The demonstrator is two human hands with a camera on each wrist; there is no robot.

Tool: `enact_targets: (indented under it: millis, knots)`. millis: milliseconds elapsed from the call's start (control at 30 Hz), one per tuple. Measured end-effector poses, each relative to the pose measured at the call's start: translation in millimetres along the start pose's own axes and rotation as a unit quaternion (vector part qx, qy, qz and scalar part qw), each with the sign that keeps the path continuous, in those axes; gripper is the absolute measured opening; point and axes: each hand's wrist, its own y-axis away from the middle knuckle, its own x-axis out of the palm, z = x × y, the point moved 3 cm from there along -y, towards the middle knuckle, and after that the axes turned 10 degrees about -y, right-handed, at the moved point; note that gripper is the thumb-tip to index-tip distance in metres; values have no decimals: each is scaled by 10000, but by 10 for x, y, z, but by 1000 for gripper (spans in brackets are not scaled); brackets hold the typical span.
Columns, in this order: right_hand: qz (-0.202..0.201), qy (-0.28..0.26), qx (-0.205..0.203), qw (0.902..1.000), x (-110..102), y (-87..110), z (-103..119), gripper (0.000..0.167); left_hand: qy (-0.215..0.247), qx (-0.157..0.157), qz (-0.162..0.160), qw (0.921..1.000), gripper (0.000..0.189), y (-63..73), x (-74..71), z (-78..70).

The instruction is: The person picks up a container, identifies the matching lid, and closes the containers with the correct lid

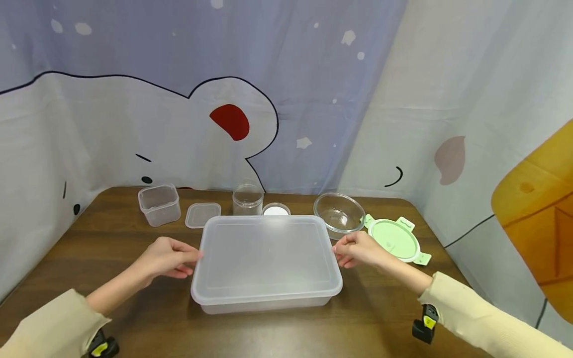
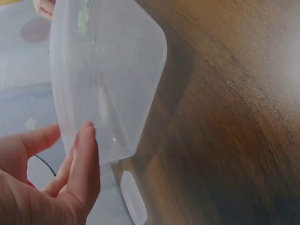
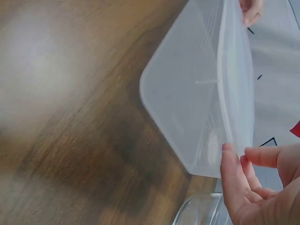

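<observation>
A large rectangular storage box (image 1: 264, 306) of translucent plastic, with a frosted lid (image 1: 268, 258) on top, is at the middle of the table. My left hand (image 1: 170, 257) pinches its left rim, the thumb at the lid's edge and the fingers (image 2: 84, 154) against the wall below. On the opposite side my right hand (image 1: 358, 248) pinches the right rim in the same way, with its fingers (image 3: 234, 171) under the lid's edge. Both wrist views show the box's side wall (image 2: 117, 61) close up, with the brown tabletop beside it.
Behind the box, left to right, are a small square plastic container (image 1: 160, 206), a flat square lid (image 1: 203, 215), a clear round jar (image 1: 247, 200), a round white-topped lid (image 1: 276, 210), a glass bowl (image 1: 338, 214) and a green clip lid (image 1: 395, 239). A printed curtain (image 1: 304, 114) hangs behind the table.
</observation>
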Motion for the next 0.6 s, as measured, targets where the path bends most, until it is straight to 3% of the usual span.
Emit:
enact_targets:
  millis: [233,600]
  knots:
    - [-184,-332,110,9992,9,-28,-8,35,200,-77,-258,9994,37,-9,23,-54]
    - [-426,-324,278,9982,34,-4,12,29,339,-172,-275,9989,38,32,44,-45]
